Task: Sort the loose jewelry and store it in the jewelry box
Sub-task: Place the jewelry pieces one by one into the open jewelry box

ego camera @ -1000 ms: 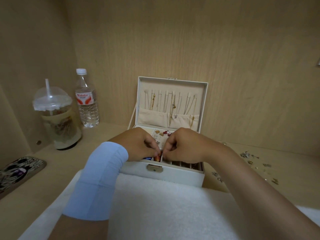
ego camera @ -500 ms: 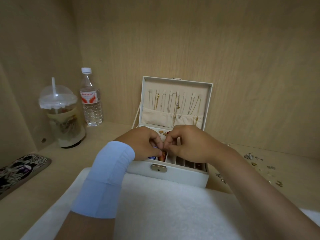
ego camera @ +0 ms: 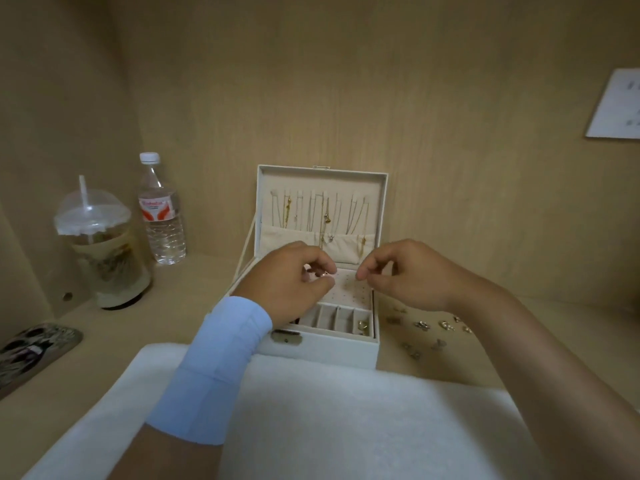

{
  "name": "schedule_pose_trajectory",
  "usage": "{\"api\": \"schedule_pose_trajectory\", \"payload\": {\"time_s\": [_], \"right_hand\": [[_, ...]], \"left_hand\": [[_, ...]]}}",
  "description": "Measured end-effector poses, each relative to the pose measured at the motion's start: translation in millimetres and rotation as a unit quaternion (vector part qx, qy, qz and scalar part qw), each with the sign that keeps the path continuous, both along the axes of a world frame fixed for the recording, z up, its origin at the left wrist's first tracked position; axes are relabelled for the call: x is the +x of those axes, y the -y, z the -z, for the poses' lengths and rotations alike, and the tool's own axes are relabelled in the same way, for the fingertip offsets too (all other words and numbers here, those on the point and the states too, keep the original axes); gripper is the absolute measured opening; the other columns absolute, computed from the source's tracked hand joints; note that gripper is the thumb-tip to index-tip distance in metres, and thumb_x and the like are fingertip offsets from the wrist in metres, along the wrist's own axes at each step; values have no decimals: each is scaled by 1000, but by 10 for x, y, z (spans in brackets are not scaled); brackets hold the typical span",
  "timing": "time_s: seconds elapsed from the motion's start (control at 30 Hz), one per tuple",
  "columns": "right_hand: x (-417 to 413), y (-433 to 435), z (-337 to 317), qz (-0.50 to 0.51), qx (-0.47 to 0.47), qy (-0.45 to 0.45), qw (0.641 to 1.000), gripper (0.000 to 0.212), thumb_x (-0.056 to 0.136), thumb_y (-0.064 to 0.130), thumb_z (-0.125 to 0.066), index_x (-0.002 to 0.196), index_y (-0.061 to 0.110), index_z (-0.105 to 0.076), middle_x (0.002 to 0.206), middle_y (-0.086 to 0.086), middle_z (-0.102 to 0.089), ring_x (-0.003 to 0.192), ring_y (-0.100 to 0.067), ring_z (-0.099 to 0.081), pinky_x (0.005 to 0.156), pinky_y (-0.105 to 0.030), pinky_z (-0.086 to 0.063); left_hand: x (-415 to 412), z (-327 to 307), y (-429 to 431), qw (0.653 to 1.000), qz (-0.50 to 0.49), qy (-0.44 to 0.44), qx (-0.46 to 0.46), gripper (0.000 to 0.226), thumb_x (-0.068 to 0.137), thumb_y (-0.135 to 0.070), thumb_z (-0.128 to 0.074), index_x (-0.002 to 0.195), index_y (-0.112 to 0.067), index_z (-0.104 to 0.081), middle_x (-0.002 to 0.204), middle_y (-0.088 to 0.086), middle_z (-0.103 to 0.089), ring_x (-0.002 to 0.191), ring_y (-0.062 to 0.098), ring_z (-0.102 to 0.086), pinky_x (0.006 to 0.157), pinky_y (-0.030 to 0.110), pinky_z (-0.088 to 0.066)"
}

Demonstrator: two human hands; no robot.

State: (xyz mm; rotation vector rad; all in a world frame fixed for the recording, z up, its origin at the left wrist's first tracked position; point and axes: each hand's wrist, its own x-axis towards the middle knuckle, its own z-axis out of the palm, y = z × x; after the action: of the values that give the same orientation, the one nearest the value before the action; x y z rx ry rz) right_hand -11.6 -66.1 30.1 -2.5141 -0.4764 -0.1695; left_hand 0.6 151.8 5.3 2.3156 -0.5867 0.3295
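Observation:
A white jewelry box (ego camera: 322,353) stands open on the shelf, with several necklaces (ego camera: 325,216) hanging inside its lid. My left hand (ego camera: 294,284) hovers over the box's left half, fingers curled, pinching a small gold piece (ego camera: 320,273). Over the box's right rear corner, my right hand (ego camera: 405,275) has thumb and forefinger pinched together; whether anything is between them is too small to tell. Between the hands shows the dotted earring panel (ego camera: 349,289). A gold piece (ego camera: 362,325) lies in the rightmost front slot. Loose jewelry (ego camera: 429,327) is scattered on the shelf right of the box.
A white towel (ego camera: 311,410) covers the shelf in front of the box. At the left stand a domed plastic cup with a straw (ego camera: 104,251) and a water bottle (ego camera: 161,216). A patterned phone case (ego camera: 31,351) lies far left. A paper (ego camera: 616,105) hangs on the right wall.
My hands were pressed together over the box's front slots. They have lifted and pulled apart, the right one moving right, uncovering the earring panel and slots.

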Motion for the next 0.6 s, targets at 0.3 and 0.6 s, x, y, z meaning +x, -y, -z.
{"api": "schedule_pose_trajectory", "payload": {"time_s": [0.3, 0.6], "right_hand": [[-222, 752, 221, 45, -113, -101, 987, 23, 81, 12, -72, 85, 34, -77, 82, 17, -70, 68, 9, -60, 66, -7, -44], [-166, 645, 355, 8, -128, -143, 981, 22, 68, 30, -89, 88, 29, -81, 87, 18, -76, 88, 0, -67, 85, -25, -53]], "left_hand": [[-66, 69, 1040, 973, 84, 41, 211, 14, 86, -34, -63, 96, -37, -72, 99, -17, -64, 102, 9, -48, 98, 26, -37], [1, 243, 1281, 911, 67, 19, 407, 23, 84, -41, -59, 101, -33, -74, 102, -11, -69, 112, 20, -47, 100, 23, -26]]}}
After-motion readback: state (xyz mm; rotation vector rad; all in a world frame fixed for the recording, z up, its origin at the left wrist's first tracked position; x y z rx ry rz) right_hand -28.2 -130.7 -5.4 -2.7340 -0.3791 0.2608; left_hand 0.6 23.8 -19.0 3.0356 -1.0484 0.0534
